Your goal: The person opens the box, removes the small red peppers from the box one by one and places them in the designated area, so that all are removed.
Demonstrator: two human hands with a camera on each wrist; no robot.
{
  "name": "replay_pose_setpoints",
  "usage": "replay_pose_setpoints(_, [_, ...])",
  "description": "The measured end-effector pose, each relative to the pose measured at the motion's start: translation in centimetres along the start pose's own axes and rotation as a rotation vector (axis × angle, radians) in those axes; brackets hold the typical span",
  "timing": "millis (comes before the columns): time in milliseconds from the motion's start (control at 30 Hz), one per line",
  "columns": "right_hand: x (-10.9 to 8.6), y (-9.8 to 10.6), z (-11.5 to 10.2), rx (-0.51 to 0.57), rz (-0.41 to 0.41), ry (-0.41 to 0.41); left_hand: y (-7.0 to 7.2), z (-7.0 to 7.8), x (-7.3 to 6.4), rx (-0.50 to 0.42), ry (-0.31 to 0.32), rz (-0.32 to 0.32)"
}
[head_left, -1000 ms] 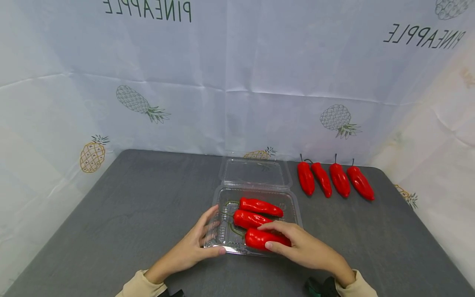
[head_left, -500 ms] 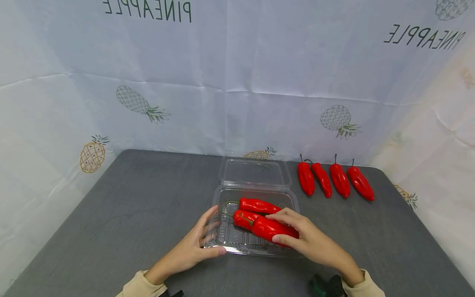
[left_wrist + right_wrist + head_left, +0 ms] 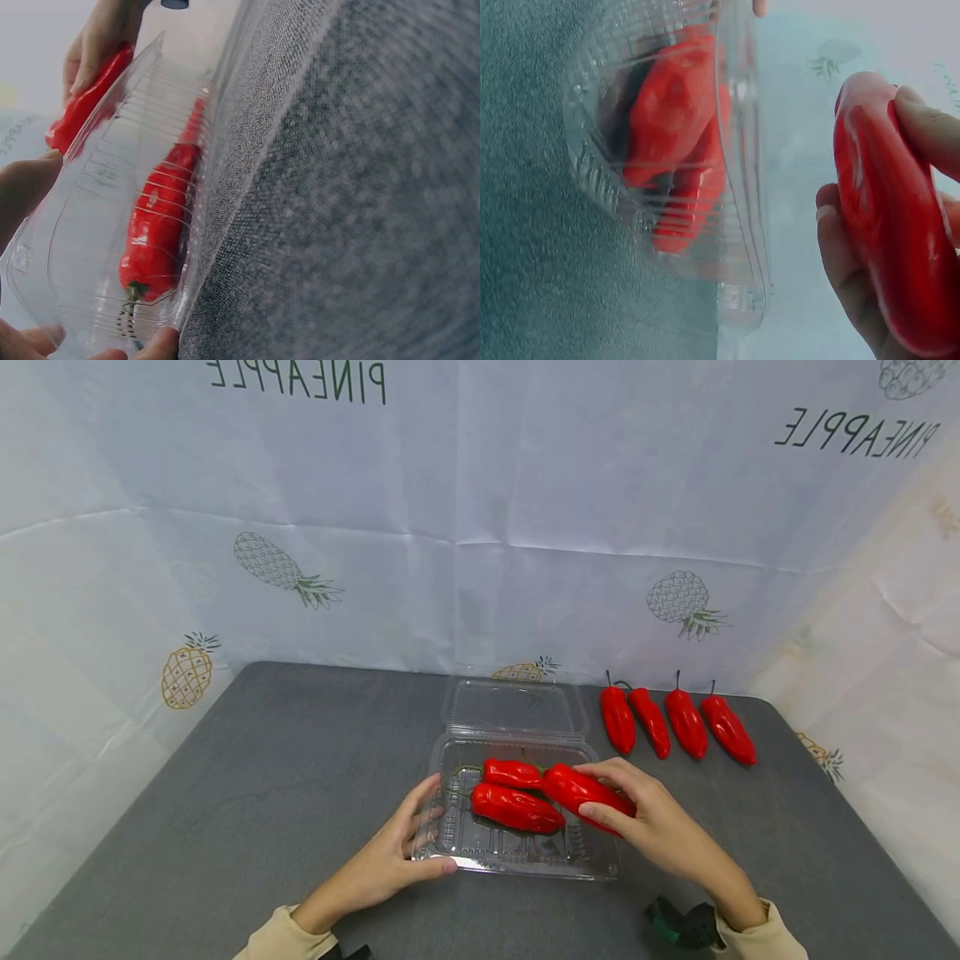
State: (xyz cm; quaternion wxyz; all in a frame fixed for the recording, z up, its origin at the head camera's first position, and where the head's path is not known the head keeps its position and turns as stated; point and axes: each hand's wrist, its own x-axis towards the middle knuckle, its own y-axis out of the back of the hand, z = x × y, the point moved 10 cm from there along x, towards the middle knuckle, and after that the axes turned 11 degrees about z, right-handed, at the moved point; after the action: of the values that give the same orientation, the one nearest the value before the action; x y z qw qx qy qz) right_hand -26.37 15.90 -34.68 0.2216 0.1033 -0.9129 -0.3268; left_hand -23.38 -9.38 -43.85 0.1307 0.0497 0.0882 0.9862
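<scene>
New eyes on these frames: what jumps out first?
The glossy red pepper gripped by the right hand, held up at the right side of an open clear plastic clamshell with two more red peppers lying inside. Next, the row of four red peppers at the far right of the dark grey tabletop. Behind hangs pale pineapple-print cloth with mirrored lettering.

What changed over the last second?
The right hand has carried the pepper it holds up and to the right in the head view, from inside the container to above its rim. Nothing newly gripped or let go. Unchanged: left hand at the container's left side, the two peppers inside, the open lid, the four peppers outside it.
</scene>
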Motion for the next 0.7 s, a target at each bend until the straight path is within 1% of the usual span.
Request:
replay_pose_setpoints(233, [0.1, 0.9, 0.8, -0.081, 0.019, 0.000, 0.0, 0.0, 0.0, -0.003, 0.003, 0.000])
replay_pose_setpoints(500, [0.3, 1.3, 2.4, -0.154, 0.017, -0.042, -0.1, 0.1, 0.0, -0.023, -0.009, -0.003])
replay_pose_setpoints(700, [0.4, 1.4, 3.3, -0.172, 0.002, -0.095, -0.1, 0.1, 0.0, -0.017, -0.012, -0.005])
